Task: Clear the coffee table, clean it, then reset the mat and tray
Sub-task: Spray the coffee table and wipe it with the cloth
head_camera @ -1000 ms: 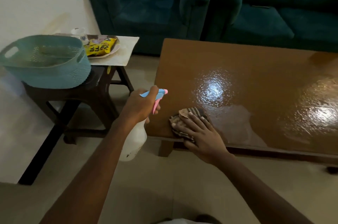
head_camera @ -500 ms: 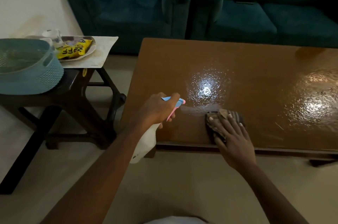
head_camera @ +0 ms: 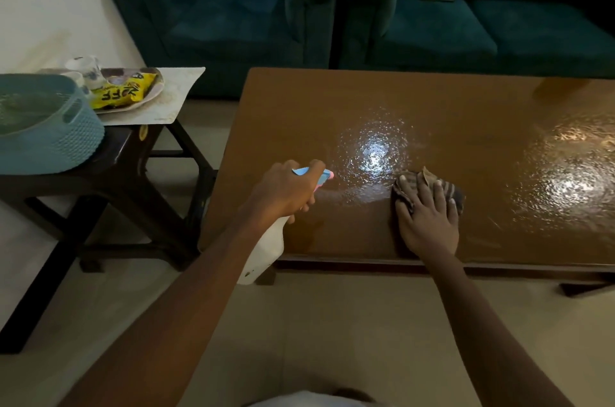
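Cut off at right edge: coffee table [head_camera: 432, 113]. At left edge: basket [head_camera: 50, 147]. Mostly covered by right hand [head_camera: 429, 223]: cloth [head_camera: 455, 194]. Hidden within left hand [head_camera: 283, 193]: neck of spray bottle [head_camera: 266, 250]. Blurred beyond basket: cups [head_camera: 85, 69].

Dim room; two bright glare patches shine off the wet coffee table [head_camera: 449, 113]. The sofa [head_camera: 466, 24] sinks into shadow, and edges bow and blur.

The glossy brown wooden coffee desk [head_camera: 432, 100] is flecked with white glare. The crumpled cloth rag [head_camera: 453, 192] is striped dark brown and tan. The white plastic spray bottle [head_camera: 266, 250] has a blue-and-pink trigger head. The plush velvety sofa [head_camera: 466, 34] is deep teal. The round plastic basket [head_camera: 60, 143] is pale teal with a knit-like pattern. The yellow snack packet [head_camera: 121, 96] bears black letters; the flat rectangular mat [head_camera: 181, 87] is cream.
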`<state>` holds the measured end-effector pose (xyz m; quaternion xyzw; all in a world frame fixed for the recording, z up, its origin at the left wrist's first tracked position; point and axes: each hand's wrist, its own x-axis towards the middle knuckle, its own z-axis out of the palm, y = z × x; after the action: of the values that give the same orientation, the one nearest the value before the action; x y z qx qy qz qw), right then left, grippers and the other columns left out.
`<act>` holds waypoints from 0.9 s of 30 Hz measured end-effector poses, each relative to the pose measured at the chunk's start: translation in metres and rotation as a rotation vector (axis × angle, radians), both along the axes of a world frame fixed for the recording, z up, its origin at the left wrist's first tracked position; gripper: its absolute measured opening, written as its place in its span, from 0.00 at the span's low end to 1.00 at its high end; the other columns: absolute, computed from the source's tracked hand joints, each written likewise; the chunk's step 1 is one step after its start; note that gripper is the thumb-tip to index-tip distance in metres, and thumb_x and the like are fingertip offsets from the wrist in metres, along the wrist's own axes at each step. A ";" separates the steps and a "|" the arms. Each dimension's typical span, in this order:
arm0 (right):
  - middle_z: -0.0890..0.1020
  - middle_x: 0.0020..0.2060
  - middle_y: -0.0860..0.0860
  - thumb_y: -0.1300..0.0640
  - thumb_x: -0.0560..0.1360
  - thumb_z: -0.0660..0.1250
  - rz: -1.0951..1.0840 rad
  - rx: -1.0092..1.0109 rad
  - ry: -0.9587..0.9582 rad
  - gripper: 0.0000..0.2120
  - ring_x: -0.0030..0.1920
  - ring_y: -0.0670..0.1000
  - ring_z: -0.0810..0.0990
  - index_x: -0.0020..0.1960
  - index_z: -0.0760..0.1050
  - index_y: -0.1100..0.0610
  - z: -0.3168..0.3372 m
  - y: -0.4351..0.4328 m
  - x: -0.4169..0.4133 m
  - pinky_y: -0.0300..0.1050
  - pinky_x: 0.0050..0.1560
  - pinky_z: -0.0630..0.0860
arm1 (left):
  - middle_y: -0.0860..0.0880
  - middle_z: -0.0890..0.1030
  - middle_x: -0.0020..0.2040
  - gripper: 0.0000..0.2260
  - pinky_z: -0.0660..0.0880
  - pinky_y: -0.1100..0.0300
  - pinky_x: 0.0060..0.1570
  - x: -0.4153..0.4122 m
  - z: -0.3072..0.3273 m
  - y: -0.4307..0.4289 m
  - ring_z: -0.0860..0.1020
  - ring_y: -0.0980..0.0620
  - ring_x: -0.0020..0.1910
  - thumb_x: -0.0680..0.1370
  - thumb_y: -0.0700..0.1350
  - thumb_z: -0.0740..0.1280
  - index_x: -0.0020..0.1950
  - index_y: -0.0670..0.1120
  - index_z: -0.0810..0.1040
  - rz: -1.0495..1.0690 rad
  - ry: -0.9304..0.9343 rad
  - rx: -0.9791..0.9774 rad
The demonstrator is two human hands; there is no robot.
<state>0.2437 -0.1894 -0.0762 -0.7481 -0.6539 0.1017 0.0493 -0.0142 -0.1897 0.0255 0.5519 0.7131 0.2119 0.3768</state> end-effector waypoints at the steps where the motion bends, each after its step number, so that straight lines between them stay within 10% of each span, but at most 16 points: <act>1: 0.45 0.81 0.45 0.40 0.82 0.45 0.008 -0.009 0.002 0.26 0.80 0.50 0.39 0.78 0.43 0.35 0.001 0.007 -0.010 0.55 0.78 0.38 | 0.49 0.82 0.38 0.18 0.77 0.62 0.30 -0.004 0.001 0.000 0.81 0.52 0.34 0.80 0.61 0.56 0.49 0.47 0.75 0.013 -0.007 0.017; 10: 0.54 0.80 0.44 0.36 0.77 0.41 0.650 0.032 0.015 0.28 0.80 0.49 0.45 0.78 0.50 0.33 -0.001 -0.029 -0.110 0.51 0.77 0.41 | 0.49 0.82 0.38 0.18 0.76 0.61 0.30 -0.033 0.015 0.004 0.81 0.50 0.37 0.81 0.61 0.54 0.46 0.50 0.75 0.081 -0.098 0.167; 21: 0.41 0.80 0.44 0.36 0.80 0.41 0.136 -0.041 -0.025 0.27 0.79 0.49 0.36 0.78 0.41 0.34 0.001 0.033 -0.030 0.55 0.78 0.38 | 0.50 0.82 0.38 0.17 0.73 0.63 0.26 -0.043 0.015 0.019 0.82 0.50 0.37 0.82 0.60 0.52 0.42 0.53 0.74 0.140 -0.158 0.342; 27: 0.47 0.81 0.45 0.36 0.80 0.44 0.463 -0.017 -0.004 0.26 0.80 0.51 0.40 0.78 0.45 0.33 0.005 0.036 -0.124 0.55 0.77 0.38 | 0.48 0.81 0.37 0.19 0.75 0.61 0.26 -0.049 0.015 0.022 0.79 0.52 0.33 0.83 0.57 0.52 0.41 0.51 0.76 0.141 -0.191 0.410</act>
<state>0.1196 -0.1535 -0.0717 -0.5789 -0.8072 0.1141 0.0171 -0.0632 -0.1681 0.0406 0.5430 0.6532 0.4292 0.3070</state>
